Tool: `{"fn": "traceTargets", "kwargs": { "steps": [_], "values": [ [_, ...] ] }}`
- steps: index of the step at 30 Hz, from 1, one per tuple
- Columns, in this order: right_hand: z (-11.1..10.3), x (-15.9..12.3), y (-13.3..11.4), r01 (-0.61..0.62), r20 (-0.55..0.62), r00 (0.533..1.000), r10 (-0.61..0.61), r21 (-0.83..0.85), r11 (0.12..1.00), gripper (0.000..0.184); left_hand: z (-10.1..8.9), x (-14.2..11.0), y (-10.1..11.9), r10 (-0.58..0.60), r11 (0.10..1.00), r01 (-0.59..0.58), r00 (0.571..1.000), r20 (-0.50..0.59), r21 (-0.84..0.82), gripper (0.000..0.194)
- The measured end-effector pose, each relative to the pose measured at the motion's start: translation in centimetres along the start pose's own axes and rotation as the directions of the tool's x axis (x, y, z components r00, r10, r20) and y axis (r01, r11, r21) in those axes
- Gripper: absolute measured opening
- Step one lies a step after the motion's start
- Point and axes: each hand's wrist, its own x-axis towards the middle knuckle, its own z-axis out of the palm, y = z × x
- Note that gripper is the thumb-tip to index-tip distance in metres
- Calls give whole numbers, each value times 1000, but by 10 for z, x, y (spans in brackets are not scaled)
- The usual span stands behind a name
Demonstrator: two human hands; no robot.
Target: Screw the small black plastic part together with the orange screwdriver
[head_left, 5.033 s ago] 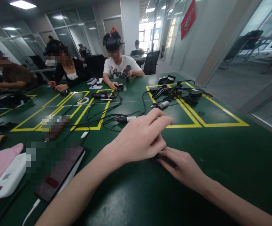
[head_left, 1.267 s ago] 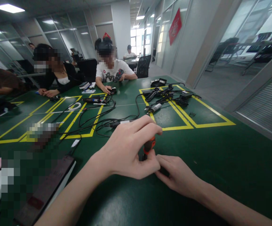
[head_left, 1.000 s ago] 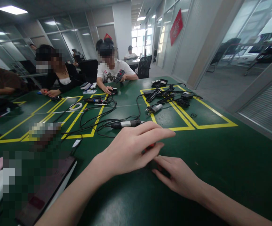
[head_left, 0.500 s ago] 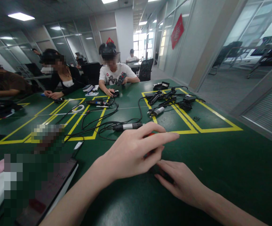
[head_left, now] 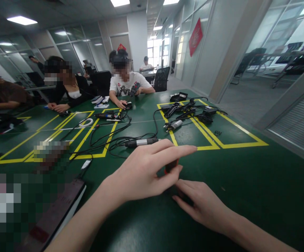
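Observation:
In the head view my left hand (head_left: 146, 169) is closed round a small upright handle (head_left: 171, 166), dark with red-orange parts, mostly covered by the fingers. The kind of thing it belongs to cannot be made out. My right hand (head_left: 200, 201) sits just below and to the right, low over the green table (head_left: 241, 182). Its thumb and fingers are bent together around something dark under the left hand, too hidden to name. Beyond my left hand lies a black and silver pen-like power tool (head_left: 141, 142) with a cable.
Several black tools and cables (head_left: 183, 110) lie within yellow tape outlines (head_left: 242, 144). A silver-bodied tool (head_left: 175, 125) lies near them. At left is a dark flat device (head_left: 57, 210), partly pixelated. Across the table a person in a white shirt (head_left: 131, 82) holds a drill-like tool (head_left: 134, 89).
The view has shifted slightly. The left hand's fingers have turned a little, so more of the dark and red-orange handle shows between them. The right hand has hardly moved.

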Motion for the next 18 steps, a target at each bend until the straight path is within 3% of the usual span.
{"fn": "traceTargets", "kwargs": {
  "steps": [8, 10, 14, 18],
  "values": [
    [1, 1, 1, 1, -1, 1000, -1, -22, 1000, 12, -1, 0, -2, 44, 974, -40, 999, -10, 221, 18],
    [1, 1, 1, -9, 5, 1000, 9, 0, 1000, 10, -1, 0, 0, 29, 986, -26, 1000, -11, 166, 18],
    [1, 0, 1, -17, 10, 1000, 17, 30, 999, 14, -1, 0, 3, -4, 1000, 4, 1000, 13, -9, 39],
    [0, 0, 1, -10, 17, 1000, 10, 6, 1000, 24, 2, -1, 2, -20, 996, 19, 1000, -5, -82, 31]
  ]
}}
